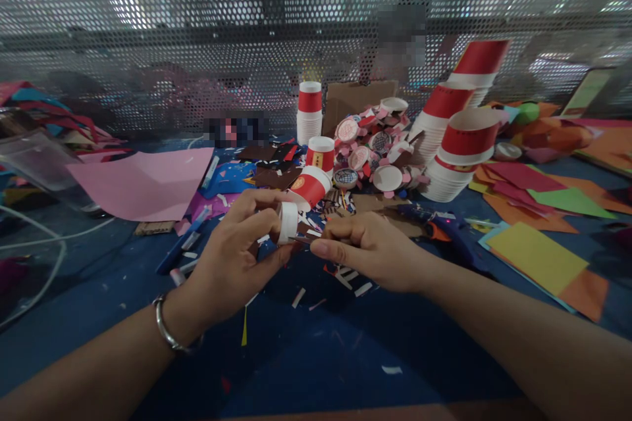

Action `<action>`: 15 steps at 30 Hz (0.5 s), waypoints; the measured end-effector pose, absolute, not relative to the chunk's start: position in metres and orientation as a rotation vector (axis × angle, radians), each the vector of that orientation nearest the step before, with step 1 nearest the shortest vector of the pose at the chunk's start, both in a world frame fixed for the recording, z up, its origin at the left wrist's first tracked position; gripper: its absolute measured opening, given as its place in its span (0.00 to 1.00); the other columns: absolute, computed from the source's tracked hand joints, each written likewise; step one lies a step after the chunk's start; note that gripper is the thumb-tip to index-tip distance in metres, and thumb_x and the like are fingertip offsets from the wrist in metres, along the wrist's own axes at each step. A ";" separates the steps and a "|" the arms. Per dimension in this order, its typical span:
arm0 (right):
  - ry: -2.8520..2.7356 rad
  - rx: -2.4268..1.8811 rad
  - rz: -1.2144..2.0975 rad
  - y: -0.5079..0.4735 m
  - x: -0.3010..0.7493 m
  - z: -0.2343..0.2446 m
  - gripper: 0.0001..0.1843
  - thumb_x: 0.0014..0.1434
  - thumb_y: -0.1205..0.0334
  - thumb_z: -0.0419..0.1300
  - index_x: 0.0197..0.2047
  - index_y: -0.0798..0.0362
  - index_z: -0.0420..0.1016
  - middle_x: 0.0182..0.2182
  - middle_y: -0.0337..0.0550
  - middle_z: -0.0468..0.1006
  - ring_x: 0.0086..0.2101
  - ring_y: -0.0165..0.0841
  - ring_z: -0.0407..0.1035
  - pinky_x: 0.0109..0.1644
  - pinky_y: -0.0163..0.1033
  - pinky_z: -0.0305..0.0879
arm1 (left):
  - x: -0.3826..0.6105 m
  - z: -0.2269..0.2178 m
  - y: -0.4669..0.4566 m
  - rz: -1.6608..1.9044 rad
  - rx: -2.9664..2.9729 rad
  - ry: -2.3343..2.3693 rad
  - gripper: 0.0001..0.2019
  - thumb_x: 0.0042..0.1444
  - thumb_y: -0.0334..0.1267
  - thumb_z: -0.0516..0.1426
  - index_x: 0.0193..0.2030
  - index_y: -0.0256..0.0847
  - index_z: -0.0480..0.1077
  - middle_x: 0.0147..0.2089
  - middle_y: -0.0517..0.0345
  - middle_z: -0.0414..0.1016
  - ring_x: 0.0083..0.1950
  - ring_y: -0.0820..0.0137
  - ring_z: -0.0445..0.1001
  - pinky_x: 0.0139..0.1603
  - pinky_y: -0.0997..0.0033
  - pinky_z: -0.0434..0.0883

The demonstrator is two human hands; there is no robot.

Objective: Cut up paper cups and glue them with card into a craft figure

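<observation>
We log the left hand at mid-frame, fingers clamped on a small white cup base. The base is held on edge above the tabletop, flat face turned toward the right of the frame. The right hand sits just right of it, fingers pinched shut on a dark sliver. We cannot tell what the sliver is made of. Its long axis runs roughly level, left to right, and its tip seems to touch the base's lower rim. So the base lies directly left of the right fingertips, almost no gap, with both hands equally close.

A bracelet is on the left wrist. Just behind the hands a red cup lies on its side. A heap of cut discs is at upper centre, cup stacks at upper right and a pink sheet at left. A blue glue gun lies right of the hands.
</observation>
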State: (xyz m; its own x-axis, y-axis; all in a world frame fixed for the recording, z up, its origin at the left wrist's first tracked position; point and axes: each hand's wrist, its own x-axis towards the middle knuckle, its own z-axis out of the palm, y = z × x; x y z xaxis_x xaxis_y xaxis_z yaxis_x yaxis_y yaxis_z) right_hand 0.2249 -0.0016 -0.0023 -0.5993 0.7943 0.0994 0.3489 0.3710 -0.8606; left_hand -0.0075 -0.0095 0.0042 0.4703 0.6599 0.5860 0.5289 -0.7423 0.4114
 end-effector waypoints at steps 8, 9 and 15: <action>-2.178 -1.019 1.087 -0.003 0.224 -0.001 0.28 0.69 0.40 0.55 0.25 0.53 0.64 0.21 0.33 0.60 0.24 0.26 0.55 0.28 0.35 0.49 | -0.009 0.005 -0.012 1.162 2.738 1.069 0.10 0.60 0.25 0.61 0.34 0.44 0.67 0.59 0.52 0.73 0.59 0.59 0.73 0.57 0.56 0.74; -2.183 -1.021 1.081 -0.003 0.224 -0.001 0.28 0.69 0.40 0.55 0.25 0.53 0.64 0.21 0.32 0.60 0.24 0.26 0.55 0.28 0.35 0.49 | -0.009 0.005 -0.013 1.157 2.755 1.091 0.10 0.60 0.25 0.61 0.35 0.44 0.67 0.59 0.52 0.73 0.60 0.59 0.73 0.57 0.56 0.74; -2.173 -1.028 1.154 -0.002 0.227 -0.002 0.28 0.68 0.40 0.57 0.25 0.53 0.65 0.21 0.32 0.62 0.24 0.26 0.56 0.28 0.36 0.49 | -0.008 0.005 -0.011 1.101 2.597 1.083 0.12 0.59 0.26 0.61 0.31 0.44 0.64 0.56 0.53 0.73 0.57 0.60 0.74 0.57 0.56 0.75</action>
State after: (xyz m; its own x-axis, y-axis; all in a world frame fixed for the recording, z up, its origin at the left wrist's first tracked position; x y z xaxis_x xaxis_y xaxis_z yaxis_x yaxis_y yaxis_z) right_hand 0.2268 -0.0019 -0.0020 -0.6082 0.7917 0.0577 0.3955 0.3653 -0.8427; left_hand -0.0082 -0.0107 0.0051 0.4794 0.6576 0.5812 0.5705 -0.7367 0.3631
